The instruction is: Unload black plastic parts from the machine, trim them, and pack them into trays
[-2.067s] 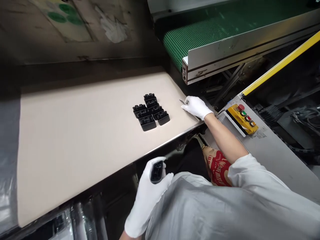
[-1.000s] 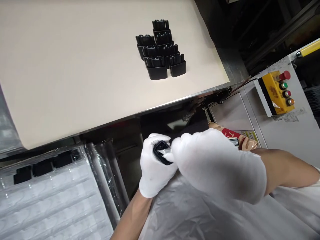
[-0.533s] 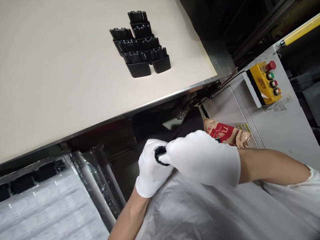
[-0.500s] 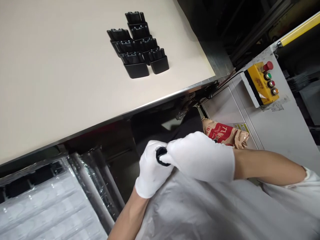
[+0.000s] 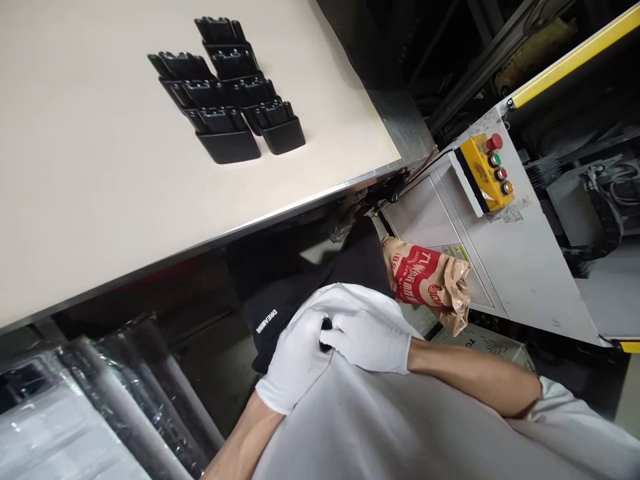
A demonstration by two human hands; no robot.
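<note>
My left hand [image 5: 295, 357], in a white glove, is closed round a small black plastic part [image 5: 326, 331] held low over my lap. Only a sliver of the part shows between the gloves. My right hand [image 5: 373, 340], also gloved, is closed and pressed against the same part from the right; what its fingers pinch is hidden. Several matching black plastic parts [image 5: 227, 90] lie in a tight cluster on the beige table [image 5: 100, 187], well above and left of both hands.
A yellow control box [image 5: 484, 175] with red and green buttons sits on a grey machine panel at right. A brown and red paper bag [image 5: 430, 283] hangs below the table's corner. Clear plastic trays [image 5: 60, 427] lie at the lower left. A yellow bar crosses the top right.
My right hand came off the table edge with a small blade and met my left hand at the black part. Both hands have drawn closer to my body; the view swung left.
</note>
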